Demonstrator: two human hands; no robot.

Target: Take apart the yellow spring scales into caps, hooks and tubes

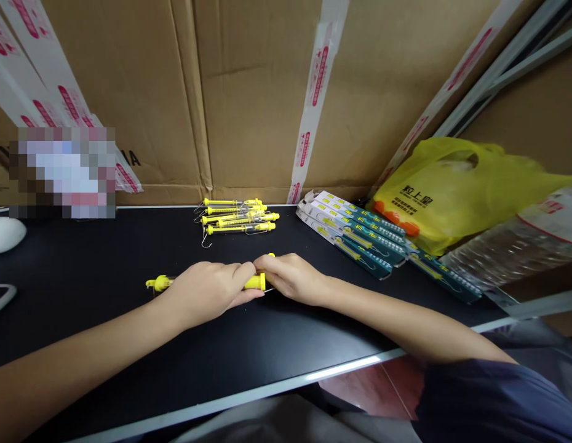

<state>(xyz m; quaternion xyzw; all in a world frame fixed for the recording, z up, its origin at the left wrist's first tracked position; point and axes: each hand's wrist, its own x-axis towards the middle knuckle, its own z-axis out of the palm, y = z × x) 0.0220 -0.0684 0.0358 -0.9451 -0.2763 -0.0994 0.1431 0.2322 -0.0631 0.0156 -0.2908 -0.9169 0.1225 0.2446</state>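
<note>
A yellow spring scale (255, 282) lies sideways in my left hand (207, 289), whose fingers wrap round its tube. One yellow end sticks out to the left of that hand, and a collar shows at the right. My right hand (290, 277) pinches at the scale's right end, where a small yellow piece (271, 255) peeks above the fingers and a thin metal wire shows below. The fingers hide what exactly the right hand grips. Beyond my hands, several more spring scales (240, 215) with metal hooks lie in a pile on the black table (277, 332).
Printed spring scale boxes (355, 231) lie stacked at the back right. Beside them are a yellow plastic bag (443, 191) and a large clear plastic bottle (512, 240). A white mouse (7, 234) sits at the left edge. Taped cardboard (249, 98) stands behind the table.
</note>
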